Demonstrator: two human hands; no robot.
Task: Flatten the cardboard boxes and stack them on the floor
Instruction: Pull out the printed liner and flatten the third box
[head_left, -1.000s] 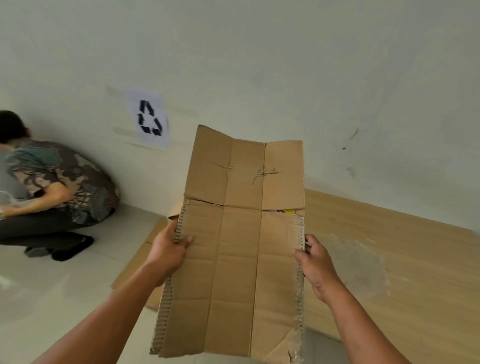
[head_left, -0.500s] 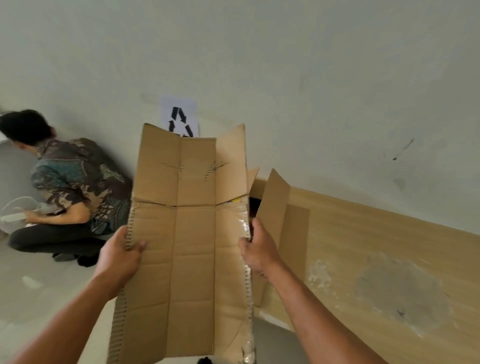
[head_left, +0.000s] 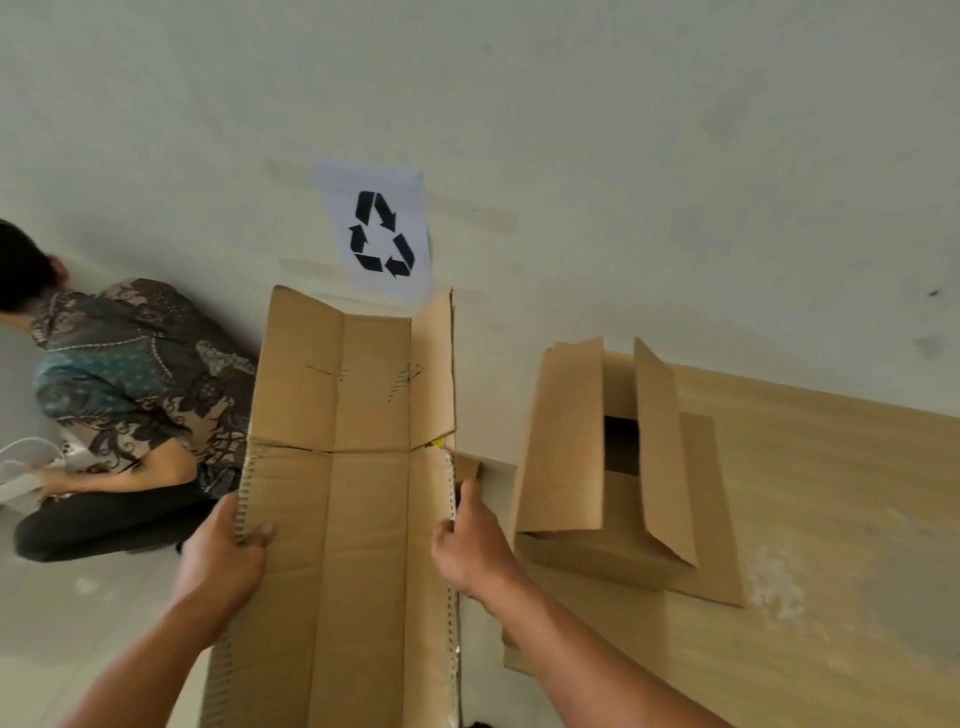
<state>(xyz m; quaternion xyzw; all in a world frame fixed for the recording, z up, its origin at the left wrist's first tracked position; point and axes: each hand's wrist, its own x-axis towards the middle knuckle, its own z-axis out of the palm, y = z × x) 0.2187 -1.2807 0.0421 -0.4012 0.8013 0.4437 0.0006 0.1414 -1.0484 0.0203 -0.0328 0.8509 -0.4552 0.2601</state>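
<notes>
Swung a bit left since before, now showing more of the open box (head_left: 597, 447) at 3 o'clock on the wooden board (head_left: 831, 519). Flat cardboard (head_left: 358, 499) held up at 6 o'clock, under the recycling sign (head_left: 382, 234). Left hand (head_left: 223, 561) pinching its left edge. Right hand (head_left: 475, 545) gripping its right edge.

Both arms reach forward — left hand (head_left: 223, 553) and right hand (head_left: 475, 545) each clamped, thumbs up.
</notes>
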